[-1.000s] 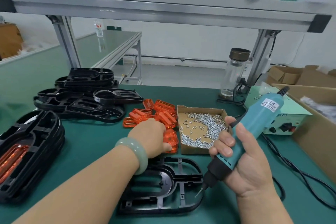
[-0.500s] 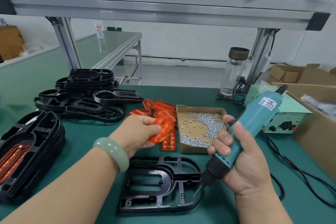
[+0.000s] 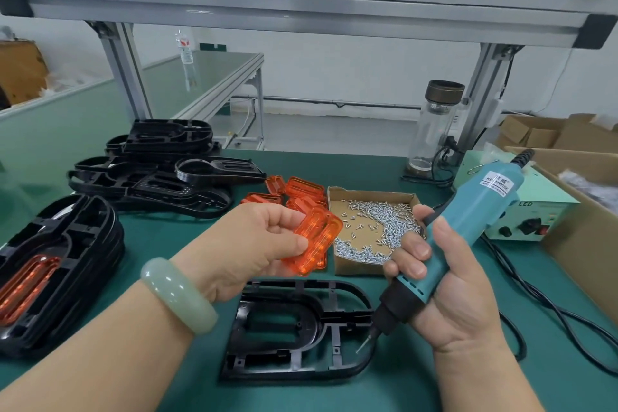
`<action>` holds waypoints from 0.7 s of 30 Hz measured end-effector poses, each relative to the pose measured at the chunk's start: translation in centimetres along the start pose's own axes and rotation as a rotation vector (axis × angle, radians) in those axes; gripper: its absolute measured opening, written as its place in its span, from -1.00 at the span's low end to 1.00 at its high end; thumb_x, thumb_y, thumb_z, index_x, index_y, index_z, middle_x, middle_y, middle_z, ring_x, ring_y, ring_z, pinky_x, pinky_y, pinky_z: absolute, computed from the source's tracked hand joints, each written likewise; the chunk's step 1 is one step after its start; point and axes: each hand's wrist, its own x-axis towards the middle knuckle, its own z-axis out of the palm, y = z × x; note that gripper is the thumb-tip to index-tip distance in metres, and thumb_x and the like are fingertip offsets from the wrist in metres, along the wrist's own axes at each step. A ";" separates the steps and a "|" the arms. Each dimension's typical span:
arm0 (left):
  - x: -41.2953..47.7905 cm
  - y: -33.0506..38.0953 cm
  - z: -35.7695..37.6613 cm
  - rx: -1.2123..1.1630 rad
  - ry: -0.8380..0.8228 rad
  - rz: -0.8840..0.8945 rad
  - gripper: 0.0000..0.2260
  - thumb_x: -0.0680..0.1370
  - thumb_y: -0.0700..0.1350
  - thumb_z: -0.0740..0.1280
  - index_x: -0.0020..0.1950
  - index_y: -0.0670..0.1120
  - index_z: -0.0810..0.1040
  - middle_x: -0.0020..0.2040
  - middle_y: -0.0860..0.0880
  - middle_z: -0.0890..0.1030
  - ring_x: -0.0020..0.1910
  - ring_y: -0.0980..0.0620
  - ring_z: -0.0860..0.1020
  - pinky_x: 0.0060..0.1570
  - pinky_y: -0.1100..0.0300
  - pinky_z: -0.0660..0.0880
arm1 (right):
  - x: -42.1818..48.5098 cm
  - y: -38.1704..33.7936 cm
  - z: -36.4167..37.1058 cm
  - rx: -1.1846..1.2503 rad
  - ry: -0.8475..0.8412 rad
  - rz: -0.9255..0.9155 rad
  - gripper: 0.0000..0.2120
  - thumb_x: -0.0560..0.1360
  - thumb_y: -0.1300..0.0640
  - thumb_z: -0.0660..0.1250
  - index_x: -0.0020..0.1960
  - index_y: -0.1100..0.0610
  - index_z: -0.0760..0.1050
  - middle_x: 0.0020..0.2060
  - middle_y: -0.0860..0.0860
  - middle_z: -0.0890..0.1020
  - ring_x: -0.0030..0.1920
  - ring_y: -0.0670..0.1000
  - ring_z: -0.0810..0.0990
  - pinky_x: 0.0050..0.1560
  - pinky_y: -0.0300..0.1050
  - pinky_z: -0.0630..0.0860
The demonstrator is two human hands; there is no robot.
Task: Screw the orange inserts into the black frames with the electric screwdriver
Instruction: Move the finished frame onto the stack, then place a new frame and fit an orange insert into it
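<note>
Workbench (image 3: 150,244): a green mat on which every part of the job is laid out; nothing is close to its near edge.
Finished stack (image 3: 57,264): black frames at the far left with orange already seated inside; a knock from the left forearm could topple them, judging by how near the arm passes.
Spare frames (image 3: 150,177): an untidy pile behind, well apart from the work.
Black frame (image 3: 294,328): lying flat at front centre, its opening empty; the insert is not yet seated.
Screw box (image 3: 371,227): open cardboard just beside the right hand; it could be tipped if the tool is swung outward.
Electric screwdriver (image 3: 468,231): tilted, bit down, its tip just over the frame's right rim; plastic could be scratched there if the tip drops.
Right hand (image 3: 444,294): closed firmly around the screwdriver body.
Left hand (image 3: 254,244): thumb and fingers pinched on one end of the insert, the rest of the hand loose.
Orange insert (image 3: 317,244): held in the air above the frame's far edge, tilted; it could be seated askew or reversed, since only an end is gripped.
Loose inserts (image 3: 294,191): heaped behind it.
</note>
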 end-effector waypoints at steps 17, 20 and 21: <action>-0.6 -3.9 -2.1 1.145 0.037 0.086 -0.95 0.43 0.04 0.45 -0.24 0.15 0.66 -0.33 0.26 0.61 -0.21 0.30 0.54 -0.16 0.38 0.39 | -0.1 0.3 0.1 -0.001 -0.026 0.020 -0.84 0.44 0.03 0.25 -0.03 0.06 0.52 -0.47 -0.07 0.37 -0.56 -0.13 0.35 -0.41 -0.20 0.49; -0.6 -4.2 -1.7 1.211 0.114 0.175 -0.96 0.44 0.07 0.43 -0.19 0.16 0.67 -0.29 0.25 0.60 -0.10 0.21 0.50 -0.01 0.20 0.38 | -0.1 0.4 0.1 0.000 -0.027 0.022 -0.84 0.45 0.03 0.25 -0.03 0.06 0.52 -0.47 -0.07 0.37 -0.56 -0.13 0.36 -0.41 -0.21 0.49; -0.6 -4.3 -1.6 1.218 0.125 0.192 -0.96 0.44 0.07 0.43 -0.18 0.16 0.67 -0.30 0.25 0.57 -0.09 0.19 0.48 -0.01 0.19 0.37 | -0.1 0.4 0.1 -0.001 -0.027 0.023 -0.83 0.45 0.03 0.24 -0.03 0.06 0.51 -0.47 -0.07 0.37 -0.56 -0.13 0.36 -0.41 -0.21 0.49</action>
